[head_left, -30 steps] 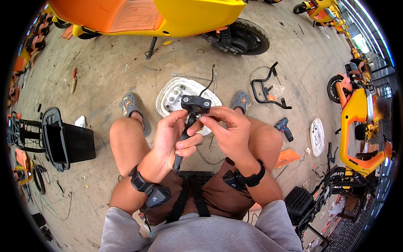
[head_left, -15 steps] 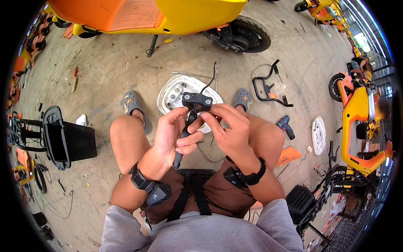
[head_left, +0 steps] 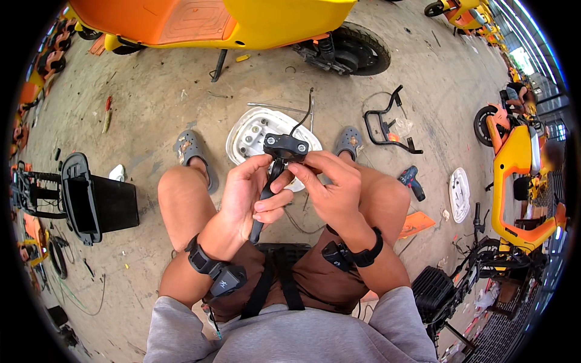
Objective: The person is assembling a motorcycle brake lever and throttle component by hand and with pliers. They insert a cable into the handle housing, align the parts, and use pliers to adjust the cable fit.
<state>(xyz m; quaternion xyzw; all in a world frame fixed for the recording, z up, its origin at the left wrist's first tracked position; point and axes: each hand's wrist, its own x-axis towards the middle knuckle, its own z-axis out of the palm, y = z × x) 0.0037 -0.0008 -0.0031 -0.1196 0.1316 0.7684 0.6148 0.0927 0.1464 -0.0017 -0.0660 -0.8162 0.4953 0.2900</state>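
Observation:
A black brake lever [head_left: 285, 146] with a two-bolt clamp and a thin black cable is held up between my knees. My left hand [head_left: 243, 190] is closed around its lever arm, thumb near the clamp, with the lever's tip showing below the fingers. On the other side, my right hand [head_left: 333, 181] pinches the underside of the clamp with thumb and fingers. The fingertips partly hide the joint of lever and clamp. Below both hands, a white plastic shell [head_left: 237, 138] with bolt holes lies on the floor.
A cordless drill [head_left: 412, 182] lies right of my knee, near an orange panel [head_left: 417, 224] and a smaller white shell [head_left: 460, 195]. A black tube frame [head_left: 381, 127] is farther off. At left stands a black bin [head_left: 115, 202]. A yellow-orange scooter [head_left: 272, 24] stands ahead.
The clamp end of the brake lever has shifted very slightly to the right. Both hands keep the same grip.

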